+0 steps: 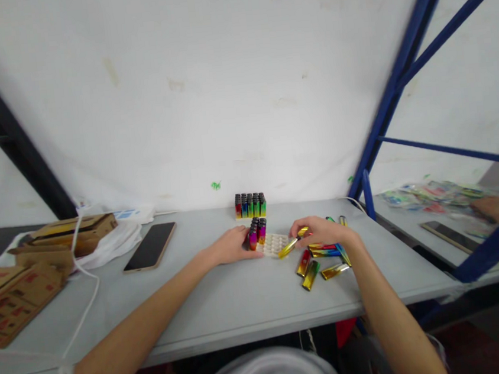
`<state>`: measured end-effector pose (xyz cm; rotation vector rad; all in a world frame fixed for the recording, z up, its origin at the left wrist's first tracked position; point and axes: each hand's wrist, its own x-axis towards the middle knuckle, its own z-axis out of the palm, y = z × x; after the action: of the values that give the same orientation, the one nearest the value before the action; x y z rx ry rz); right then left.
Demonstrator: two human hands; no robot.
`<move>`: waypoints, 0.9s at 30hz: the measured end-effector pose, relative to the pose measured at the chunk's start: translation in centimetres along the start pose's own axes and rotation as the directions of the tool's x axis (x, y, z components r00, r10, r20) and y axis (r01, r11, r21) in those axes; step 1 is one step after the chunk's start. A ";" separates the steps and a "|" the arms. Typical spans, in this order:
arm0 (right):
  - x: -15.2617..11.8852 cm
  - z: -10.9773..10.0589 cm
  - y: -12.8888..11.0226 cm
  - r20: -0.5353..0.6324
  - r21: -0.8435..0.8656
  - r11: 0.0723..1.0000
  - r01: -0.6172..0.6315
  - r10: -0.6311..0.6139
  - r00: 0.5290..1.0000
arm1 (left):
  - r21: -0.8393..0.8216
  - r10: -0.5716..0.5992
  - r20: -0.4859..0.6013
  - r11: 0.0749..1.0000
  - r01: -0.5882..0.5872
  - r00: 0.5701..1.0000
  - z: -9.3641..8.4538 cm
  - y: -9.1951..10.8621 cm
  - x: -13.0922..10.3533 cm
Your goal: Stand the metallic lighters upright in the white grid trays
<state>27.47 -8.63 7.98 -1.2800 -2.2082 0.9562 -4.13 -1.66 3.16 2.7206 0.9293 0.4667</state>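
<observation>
A pale tray with rows of holes (276,244) lies on the grey table, with several purple and orange lighters (262,231) upright in its left part. My left hand (235,245) is closed around the tray's left end, against those lighters. Above the tray's right side, my right hand (315,230) grips a gold lighter (288,248), tilted, its lower end toward the tray. Other shiny lighters (311,275) lie loose in a pile beneath and beside my right hand. Behind the tray stands a block of multicoloured lighters with black tops (250,204).
A phone (150,247) lies left of my left hand, near white plastic and opened cardboard boxes (24,294). A white cable hangs over the left side. At right, beyond a blue metal frame (399,85), are another person's hand (497,208), a phone and plastic packets.
</observation>
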 end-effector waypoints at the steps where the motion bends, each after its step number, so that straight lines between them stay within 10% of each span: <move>1: -0.2 -0.1 -0.2 -0.034 0.077 0.997 0.033 -0.030 0.999 | 0.005 0.003 0.003 1.000 -0.003 1.000 0.0 0.0 0.0; 9: -0.2 0.4 -3.1 -0.425 0.565 0.766 0.305 -0.047 0.904 | -0.040 0.007 -0.021 0.999 -0.008 1.000 0.2 -0.2 0.0; 15: 1.1 2.2 -5.5 -0.399 0.647 0.724 0.240 0.053 0.915 | -0.050 0.011 -0.016 0.999 -0.012 1.000 0.2 -0.2 0.0; 22: 4.1 5.0 -3.4 -0.566 0.163 0.985 0.062 0.042 0.823 | -0.038 0.004 -0.015 0.999 -0.005 1.000 0.1 -0.1 0.0; 27: 4.2 5.5 -3.4 -0.658 -0.226 0.964 -0.138 -0.047 0.752 | -0.045 0.022 -0.022 0.999 -0.023 1.000 0.3 -0.3 0.0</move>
<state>19.86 -8.13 6.78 -1.4990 -1.7587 0.1458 -4.18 -1.46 2.81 2.6929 0.8836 0.5155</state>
